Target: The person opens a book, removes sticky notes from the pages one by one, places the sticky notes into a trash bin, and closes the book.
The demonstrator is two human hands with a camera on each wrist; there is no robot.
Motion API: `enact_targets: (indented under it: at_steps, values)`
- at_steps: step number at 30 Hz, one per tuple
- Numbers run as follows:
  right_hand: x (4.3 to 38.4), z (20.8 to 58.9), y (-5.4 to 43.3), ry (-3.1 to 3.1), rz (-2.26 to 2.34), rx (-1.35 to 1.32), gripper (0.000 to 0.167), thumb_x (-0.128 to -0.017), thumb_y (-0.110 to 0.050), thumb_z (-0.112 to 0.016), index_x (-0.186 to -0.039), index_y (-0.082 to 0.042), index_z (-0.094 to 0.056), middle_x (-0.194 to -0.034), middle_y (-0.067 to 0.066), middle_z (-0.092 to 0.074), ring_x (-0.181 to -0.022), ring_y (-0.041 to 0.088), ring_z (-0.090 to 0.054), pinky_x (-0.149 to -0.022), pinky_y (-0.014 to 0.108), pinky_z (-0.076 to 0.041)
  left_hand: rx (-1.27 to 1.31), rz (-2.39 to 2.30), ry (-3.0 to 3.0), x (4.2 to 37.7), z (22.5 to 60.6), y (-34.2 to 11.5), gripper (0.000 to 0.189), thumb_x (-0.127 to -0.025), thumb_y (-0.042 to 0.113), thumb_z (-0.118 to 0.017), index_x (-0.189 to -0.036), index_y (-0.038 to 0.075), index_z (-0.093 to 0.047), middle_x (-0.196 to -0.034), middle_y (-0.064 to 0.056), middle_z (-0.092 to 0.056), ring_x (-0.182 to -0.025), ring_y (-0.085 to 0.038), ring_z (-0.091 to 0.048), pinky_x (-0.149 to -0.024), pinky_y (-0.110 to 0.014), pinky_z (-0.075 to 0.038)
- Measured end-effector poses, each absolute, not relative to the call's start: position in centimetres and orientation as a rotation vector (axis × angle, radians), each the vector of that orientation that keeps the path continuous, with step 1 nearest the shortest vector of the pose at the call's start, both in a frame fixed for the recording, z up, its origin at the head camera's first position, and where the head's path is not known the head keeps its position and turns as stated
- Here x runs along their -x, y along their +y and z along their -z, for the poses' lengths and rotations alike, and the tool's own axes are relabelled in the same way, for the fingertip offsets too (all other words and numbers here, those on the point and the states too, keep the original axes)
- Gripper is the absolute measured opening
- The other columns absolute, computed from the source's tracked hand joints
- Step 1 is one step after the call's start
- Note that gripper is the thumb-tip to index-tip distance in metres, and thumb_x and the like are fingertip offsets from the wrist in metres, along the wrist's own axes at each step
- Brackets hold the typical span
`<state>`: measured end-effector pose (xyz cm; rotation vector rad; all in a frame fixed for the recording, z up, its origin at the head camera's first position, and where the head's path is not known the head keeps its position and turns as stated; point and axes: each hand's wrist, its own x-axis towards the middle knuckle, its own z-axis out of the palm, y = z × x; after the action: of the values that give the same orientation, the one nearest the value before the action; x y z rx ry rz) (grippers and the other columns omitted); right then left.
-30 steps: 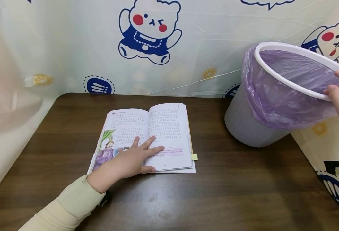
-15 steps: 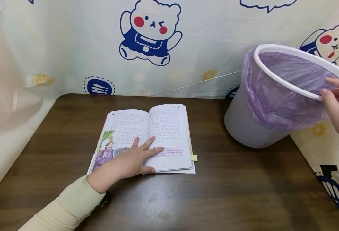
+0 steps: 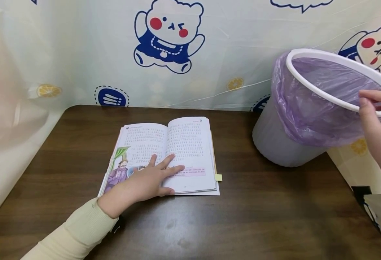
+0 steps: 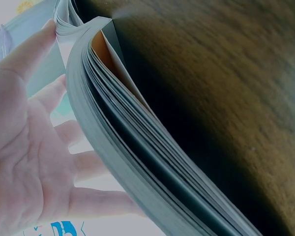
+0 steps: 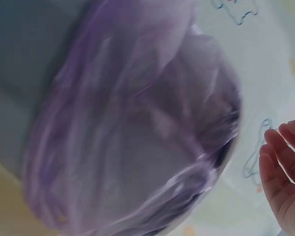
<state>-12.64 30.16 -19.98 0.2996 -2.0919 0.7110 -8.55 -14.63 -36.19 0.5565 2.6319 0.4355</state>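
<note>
An open book point(image 3: 185, 144) lies on the brown table, with text on both pages and a colour drawing at lower left. My left hand point(image 3: 146, 180) rests across its lower middle, fingers spread; in the left wrist view, the page edges curve beside the fingers. To the right stands a grey trash bin point(image 3: 273, 133), lined with a purple bag point(image 3: 310, 121) under a white rim point(image 3: 320, 94). My right hand point(image 3: 380, 133) overlaps the rim's near right side in the head view, thumb and index tips close together. The right wrist view shows this hand point(image 5: 287, 182) apart from the bin, fingers loosely bent, nothing visible in them.
The brown table point(image 3: 242, 224) has a cloth point(image 3: 96, 47) with printed bears behind it and at both sides. A yellow tab point(image 3: 218, 177) sticks out from the book's right edge.
My right hand has moved slightly left and down over the bin's rim, and its thumb and index tips have come closer together. The left hand, book and bin stay put.
</note>
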Motion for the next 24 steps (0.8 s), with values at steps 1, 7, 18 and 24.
enact_targets:
  at_steps: [1,7,18,24]
  values:
    - [12.5,19.8,29.8,-2.089,-0.714,-0.304,0.027,-0.098,-0.016,-0.067,-0.112,0.005,-0.077,-0.098,-0.038,-0.058,-0.089,-0.014,-0.052,-0.082,0.01,-0.038,-0.558,-0.433,2.633,8.6,36.2,-14.6,0.071,-0.095,0.047,-0.071,-0.158,0.036,-0.041,-0.171,-0.007,-0.016,-0.146,-0.061,-0.014,-0.082,-0.092,-0.026]
    - [12.0,18.7,27.7,-2.115,-0.696,-0.371,0.027,-0.098,-0.017,-0.068,-0.117,0.0,-0.076,-0.103,-0.034,-0.062,-0.091,-0.013,-0.055,-0.089,0.009,-0.041,-0.557,-0.427,2.639,8.6,36.0,-14.6,0.071,-0.095,0.048,-0.071,-0.158,0.036,-0.041,-0.171,-0.007,-0.016,-0.146,-0.061,-0.014,-0.083,-0.091,-0.027]
    - [13.3,19.7,22.3,-2.014,-0.836,-0.595,0.023,-0.09,-0.009,-0.077,-0.11,0.001,-0.078,-0.097,0.012,-0.077,-0.087,-0.009,-0.065,-0.085,0.011,-0.049,-0.561,-0.452,2.635,8.5,36.1,-14.8,0.071,-0.095,0.048,-0.071,-0.158,0.036,-0.041,-0.171,-0.007,-0.016,-0.146,-0.061,-0.013,-0.083,-0.091,-0.026]
    - [14.6,21.4,19.8,-2.06,-0.94,-0.75,0.021,-0.082,0.01,-0.078,-0.102,0.003,-0.079,-0.089,0.011,-0.077,-0.08,-0.007,-0.067,-0.08,0.012,-0.051,-0.556,-0.452,2.626,8.5,36.1,-14.9,0.071,-0.095,0.05,-0.07,-0.158,0.037,-0.04,-0.171,-0.007,-0.016,-0.146,-0.061,-0.013,-0.083,-0.091,-0.025]
